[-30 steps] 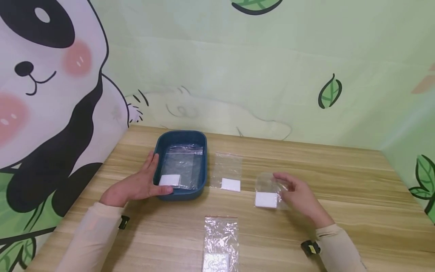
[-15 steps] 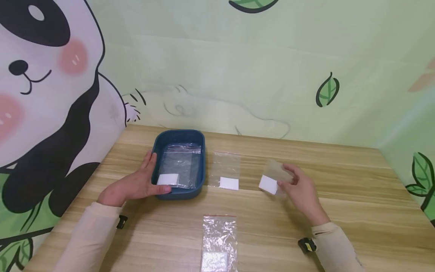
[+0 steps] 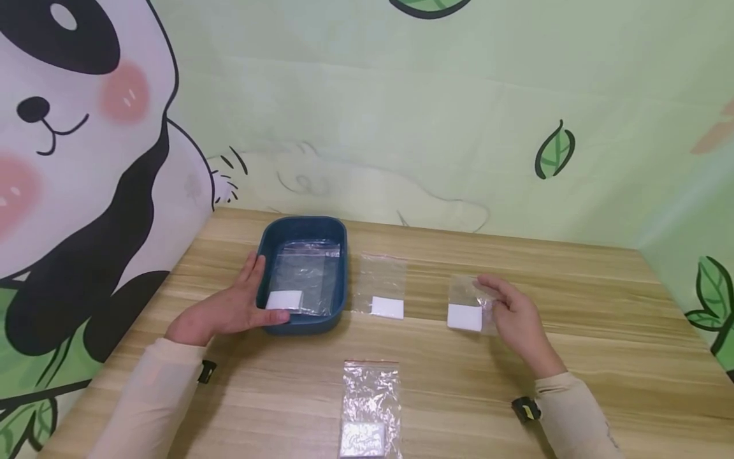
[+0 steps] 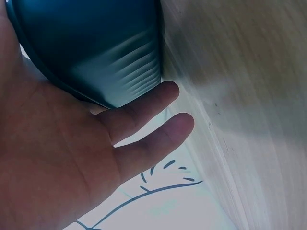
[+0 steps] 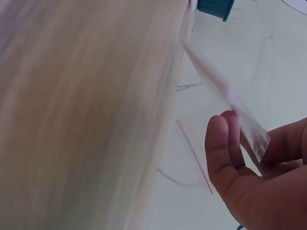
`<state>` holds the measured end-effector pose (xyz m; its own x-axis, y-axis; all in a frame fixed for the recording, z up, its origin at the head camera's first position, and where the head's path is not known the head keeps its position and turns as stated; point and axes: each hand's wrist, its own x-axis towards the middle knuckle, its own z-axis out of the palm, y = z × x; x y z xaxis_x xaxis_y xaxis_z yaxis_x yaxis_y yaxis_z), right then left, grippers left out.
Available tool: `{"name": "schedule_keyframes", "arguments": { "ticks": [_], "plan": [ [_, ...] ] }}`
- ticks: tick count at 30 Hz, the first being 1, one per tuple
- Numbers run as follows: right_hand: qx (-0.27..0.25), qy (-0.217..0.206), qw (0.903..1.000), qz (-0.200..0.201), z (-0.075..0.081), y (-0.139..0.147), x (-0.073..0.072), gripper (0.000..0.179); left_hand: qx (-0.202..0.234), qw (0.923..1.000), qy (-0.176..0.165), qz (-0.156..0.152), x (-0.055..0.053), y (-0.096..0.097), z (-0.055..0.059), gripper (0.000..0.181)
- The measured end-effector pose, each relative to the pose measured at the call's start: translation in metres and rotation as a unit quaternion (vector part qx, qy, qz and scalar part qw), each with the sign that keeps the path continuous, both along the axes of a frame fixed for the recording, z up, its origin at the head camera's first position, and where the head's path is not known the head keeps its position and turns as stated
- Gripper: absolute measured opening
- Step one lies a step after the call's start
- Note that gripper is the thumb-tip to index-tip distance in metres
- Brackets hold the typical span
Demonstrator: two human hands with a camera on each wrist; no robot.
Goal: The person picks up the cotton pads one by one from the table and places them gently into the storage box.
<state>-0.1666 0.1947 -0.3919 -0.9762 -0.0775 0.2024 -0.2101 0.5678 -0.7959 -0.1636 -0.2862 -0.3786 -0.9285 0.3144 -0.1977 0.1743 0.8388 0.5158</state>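
Observation:
In the head view my left hand [image 3: 229, 312] lies along the left side of a dark blue tub [image 3: 304, 328], its thumb over the near rim. Two straight fingers [image 4: 144, 112] show beside the tub's ribbed wall in the left wrist view. My right hand [image 3: 516, 319] pinches a small clear plastic bag [image 3: 466, 290] by its right edge, held above the table. A white rectangle [image 3: 464, 317] fills the bag's lower left part. Seen from the right wrist, the bag [image 5: 225, 91] is nearly edge-on between thumb and fingers.
Inside the tub lies a clear zip bag [image 3: 304, 274] with a white rectangle. Just right of the tub, another such bag [image 3: 381, 277] lies flat on the wooden table [image 3: 258, 408]. A shiny zip bag [image 3: 371, 395] sits at the front edge. A panda-print wall stands behind.
My right hand has raised the small bag and shifted slightly right and away from me. The bag tilted midway and is level again now. My left hand stays at the tub.

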Motion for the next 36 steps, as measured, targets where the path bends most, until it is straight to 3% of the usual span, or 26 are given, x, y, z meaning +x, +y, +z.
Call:
{"name": "schedule_keyframes", "arguments": {
  "ticks": [8, 14, 19, 25, 32, 36],
  "plan": [
    [-0.083, -0.046, 0.9951, 0.026, 0.0, 0.003, 0.0, 0.049, -0.003, 1.0, 0.001, 0.0, -0.001, 0.0, 0.0, 0.13],
    [-0.079, 0.0, 0.9969, 0.001, 0.003, 0.002, 0.0, 0.052, -0.001, 1.0, 0.0, -0.002, 0.0, 0.0, 0.001, 0.13],
    [-0.105, 0.015, 0.9943, 0.006, 0.01, 0.0, 0.002, 0.051, 0.0, 1.0, 0.001, -0.002, 0.0, 0.0, 0.002, 0.13],
    [-0.189, 0.0, 0.9813, 0.036, 0.024, -0.008, 0.009, 0.051, -0.003, 1.0, 0.003, -0.004, 0.0, 0.0, 0.002, 0.131],
    [-0.214, 0.019, 0.9751, 0.055, 0.041, -0.028, 0.009, 0.041, -0.004, 1.0, 0.005, 0.005, 0.0, 0.0, 0.002, 0.131],
    [-0.272, 0.019, 0.9596, 0.07, 0.047, -0.043, 0.005, 0.037, -0.005, 1.0, 0.007, 0.003, 0.0, 0.001, 0.003, 0.131]
  ]
}}
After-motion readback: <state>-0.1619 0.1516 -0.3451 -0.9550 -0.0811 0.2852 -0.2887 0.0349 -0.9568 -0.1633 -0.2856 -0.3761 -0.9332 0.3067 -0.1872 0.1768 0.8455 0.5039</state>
